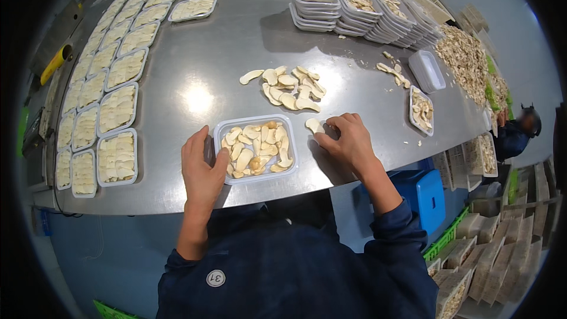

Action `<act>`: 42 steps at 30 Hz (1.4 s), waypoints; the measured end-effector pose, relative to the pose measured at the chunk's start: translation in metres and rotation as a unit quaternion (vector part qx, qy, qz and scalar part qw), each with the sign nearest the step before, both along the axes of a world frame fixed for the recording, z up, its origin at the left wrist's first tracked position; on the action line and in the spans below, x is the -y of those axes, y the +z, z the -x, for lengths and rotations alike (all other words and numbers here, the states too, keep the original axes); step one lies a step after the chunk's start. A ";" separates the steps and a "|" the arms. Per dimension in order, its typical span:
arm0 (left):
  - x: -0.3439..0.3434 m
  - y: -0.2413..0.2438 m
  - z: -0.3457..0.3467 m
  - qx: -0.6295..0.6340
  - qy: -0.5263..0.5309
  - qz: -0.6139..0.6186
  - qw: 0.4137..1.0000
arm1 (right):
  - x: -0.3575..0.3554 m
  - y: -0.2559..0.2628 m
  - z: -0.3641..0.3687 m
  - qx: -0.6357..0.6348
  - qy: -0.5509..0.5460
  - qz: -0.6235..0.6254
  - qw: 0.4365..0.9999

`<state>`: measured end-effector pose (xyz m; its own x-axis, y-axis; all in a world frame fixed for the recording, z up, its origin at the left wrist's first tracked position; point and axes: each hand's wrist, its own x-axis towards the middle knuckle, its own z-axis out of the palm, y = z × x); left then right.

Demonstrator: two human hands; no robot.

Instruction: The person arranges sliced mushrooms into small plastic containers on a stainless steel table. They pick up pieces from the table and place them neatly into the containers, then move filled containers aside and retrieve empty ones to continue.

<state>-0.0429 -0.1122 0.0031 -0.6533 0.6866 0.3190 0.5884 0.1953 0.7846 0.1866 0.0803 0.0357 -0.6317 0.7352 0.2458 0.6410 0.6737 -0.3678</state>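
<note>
A white plastic tray [254, 178] holding loose mushroom slices [243, 159] sits near the table's front edge. Beside its left side is my left hand [199, 168], with the thumb over the rim and the fingers spread apart outside it. To the right of the tray, my right hand [347, 141] pinches a pale mushroom slice [313, 125] between thumb and fingers, low over the steel. Just beyond both hands lies a loose pile of pale mushroom slices [290, 88] on the table.
Rows of trays with neatly layered slices [117, 110] line the stainless-steel table [177, 110] at left. Stacked filled trays [314, 4], nested trays [426, 71] and a small filled tray [421, 110] stand right. A blue stool [425, 199] is below; a person [516, 133] works far right.
</note>
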 end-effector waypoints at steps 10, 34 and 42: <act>0.003 0.001 0.000 -0.022 0.043 -0.032 0.998 | -0.003 -0.002 0.017 -0.014 0.036 -0.015 0.999; 0.019 -0.008 0.002 0.242 -0.002 -0.049 0.969 | -0.006 0.012 0.096 -0.141 0.140 -0.097 0.975; 0.016 -0.004 -0.005 0.266 -0.001 -0.062 0.962 | -0.064 -0.002 0.108 -0.010 0.042 -0.012 0.999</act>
<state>-0.0378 -0.1278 -0.0006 -0.7454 0.6663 0.0194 0.0983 0.0811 0.9919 0.0790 0.1443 0.0336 -0.6863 0.6728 0.2763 0.5739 0.7343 -0.3625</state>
